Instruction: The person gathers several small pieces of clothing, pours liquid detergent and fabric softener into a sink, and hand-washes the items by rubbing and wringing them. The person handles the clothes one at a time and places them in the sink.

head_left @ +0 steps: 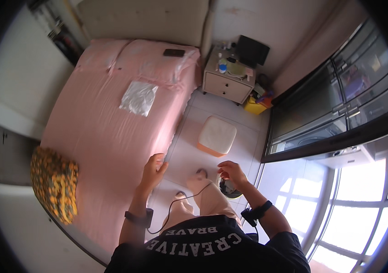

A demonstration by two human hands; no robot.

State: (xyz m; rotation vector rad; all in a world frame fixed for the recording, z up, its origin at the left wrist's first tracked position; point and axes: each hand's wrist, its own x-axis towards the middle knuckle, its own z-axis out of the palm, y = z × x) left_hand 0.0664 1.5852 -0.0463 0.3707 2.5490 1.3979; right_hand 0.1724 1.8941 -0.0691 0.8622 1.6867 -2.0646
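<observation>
My left hand [154,172] hovers beside the near part of the bed's right edge, its thumb apart from the loosely bent fingers, holding nothing. Across from it, my right hand [232,173] is in the air with its fingers loosely curled and nothing visible in them. Below that hand is a round bin [228,187], partly covered by it. A padded stool [218,135] with a white top and orange side stands on the floor ahead, between the bed and the glass doors. Flat on the pink bed [98,136] lies a shiny silvery-white square packet [138,98], out of reach of both hands.
A dark phone [174,53] rests on the pillow. The bedside cabinet [227,86] carries a black screen [252,50] and small items; a yellow box [255,105] stands beside it. A yellow-and-black patterned cloth bundle [55,184] lies at the bed's left. Glass doors [321,100] line the right.
</observation>
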